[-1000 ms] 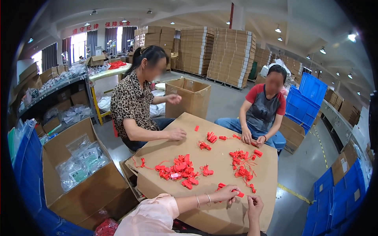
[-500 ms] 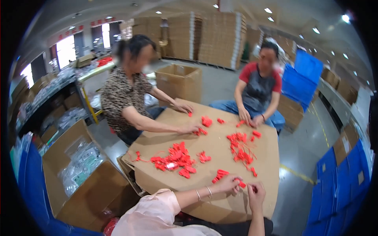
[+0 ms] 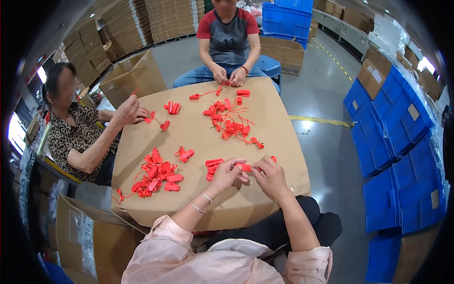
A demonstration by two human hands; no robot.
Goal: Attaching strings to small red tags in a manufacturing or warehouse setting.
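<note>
Close to the near edge of the cardboard tabletop (image 3: 189,125), my left hand (image 3: 228,176) pinches a small flat red plastic piece (image 3: 245,167). The fingertips of my right hand (image 3: 270,178) close on its other end, and a bit of red shows just beyond them. What my right fingers grip exactly is partly hidden. Beside my left hand lies a small stack of red plastic pieces (image 3: 212,165). A pile of red pieces with thin cords (image 3: 156,175) is spread to the left. Another corded heap (image 3: 231,120) lies farther off.
At the left, a person in a leopard-print top (image 3: 71,135) holds up a corded red piece (image 3: 164,125). Across the table, another person (image 3: 229,42) handles red pieces. Blue crates (image 3: 392,142) stand at the right. An open cardboard box (image 3: 101,236) sits at the lower left.
The view has swung right and downward. My hands have come together on the red piece. The person at the left has lifted a corded piece off the table.
</note>
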